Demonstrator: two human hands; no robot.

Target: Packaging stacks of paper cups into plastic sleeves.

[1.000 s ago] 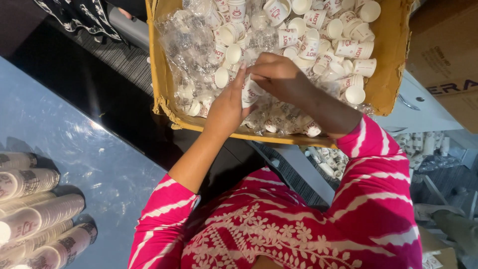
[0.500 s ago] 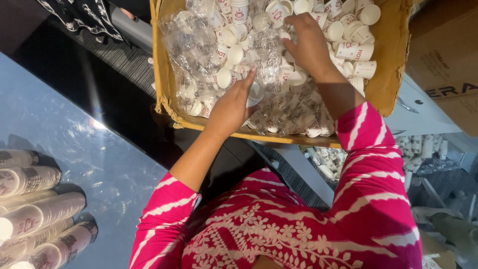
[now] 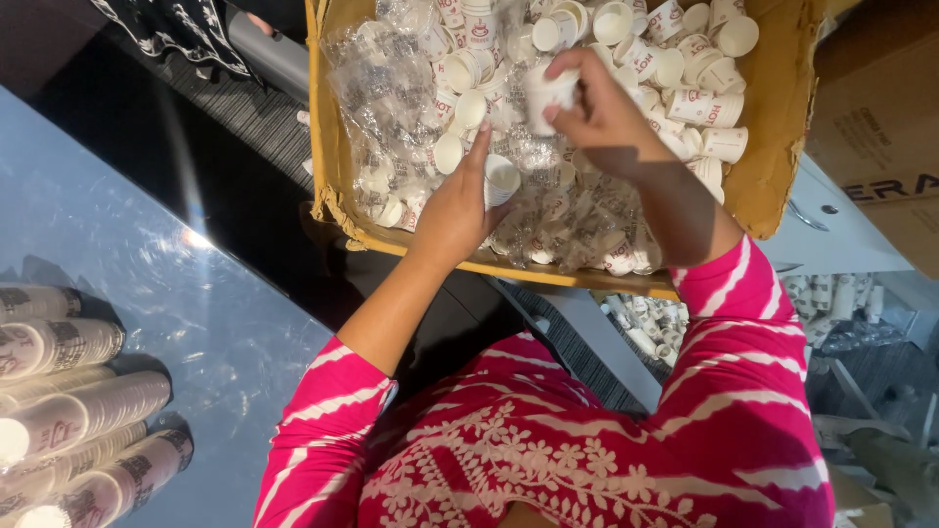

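Looking down from head height, nearest of all: a bright pink top point(image 3: 548, 460) with white embroidery and white-striped sleeves, filling the bottom of the view. To the left at the same depth, a reflective glass table point(image 3: 205, 323) bearing nested stacks of paper cups point(image 3: 68, 411) lying on their sides at its lower left edge. Further out, two bare forearms reaching away towards an open cardboard box point(image 3: 773, 127). Left hand point(image 3: 460, 200) just inside the near wall of the box, fingers curled and pinching a small white cup point(image 3: 504, 178) at its rim, mouth of the cup turned towards the camera. Right hand point(image 3: 606, 112) further in and higher, near the middle of the box, fingers and thumb closed around a second white cup point(image 3: 541, 96), held tilted above the pile. Both hands near each other but apart, not touching. Beneath and around them, crumpled clear plastic wrap point(image 3: 391, 93), thickest on the left half of the box. Beyond the right hand, towards the far right corner, a heap of loose paper cups point(image 3: 709, 98), white with red print, lying at every angle. Below the near right edge of the box, lower down, more small cups point(image 3: 650, 323) in shadow. At far right, part of another brown carton point(image 3: 880, 108).
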